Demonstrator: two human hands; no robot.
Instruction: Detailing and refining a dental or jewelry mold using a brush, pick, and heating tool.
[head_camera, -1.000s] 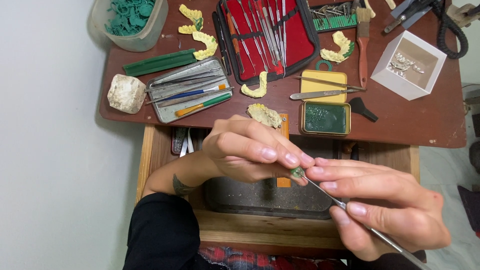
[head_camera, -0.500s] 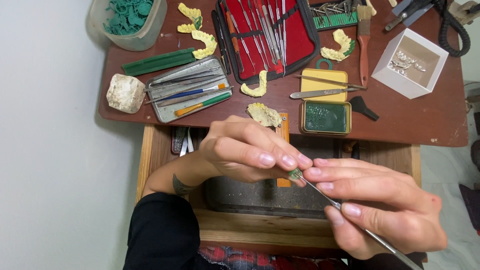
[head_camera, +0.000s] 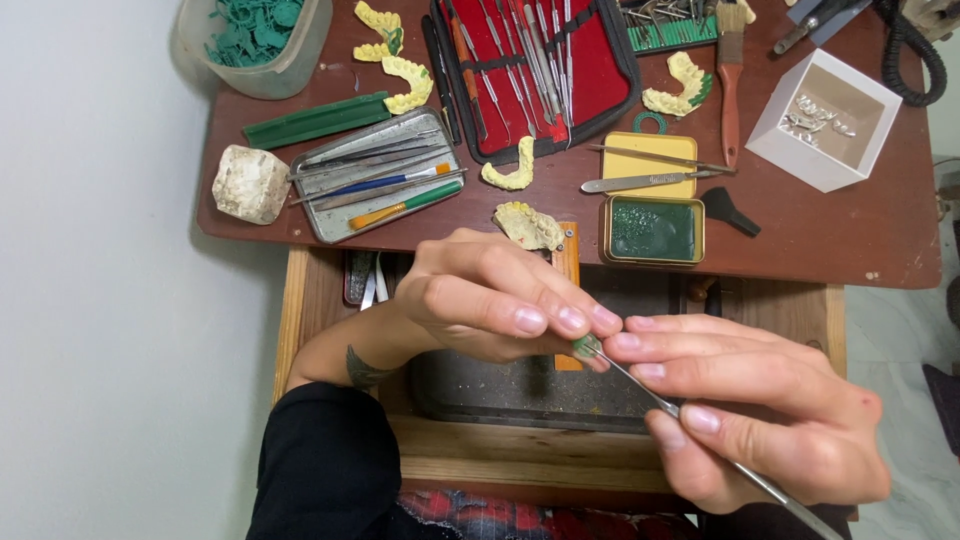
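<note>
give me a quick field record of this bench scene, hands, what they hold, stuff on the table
left hand: pinches a small green wax piece at the fingertips
right hand: grips a thin metal carving tool, its tip at the green piece
table: brown, holds yellow dental casts, an open tin of green wax, a red instrument case and a white box
below hands: open wooden drawer

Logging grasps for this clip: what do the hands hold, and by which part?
Left hand pinches a small green piece at its fingertips; right hand holds a thin metal tool along its shaft, tip at the piece.
</note>
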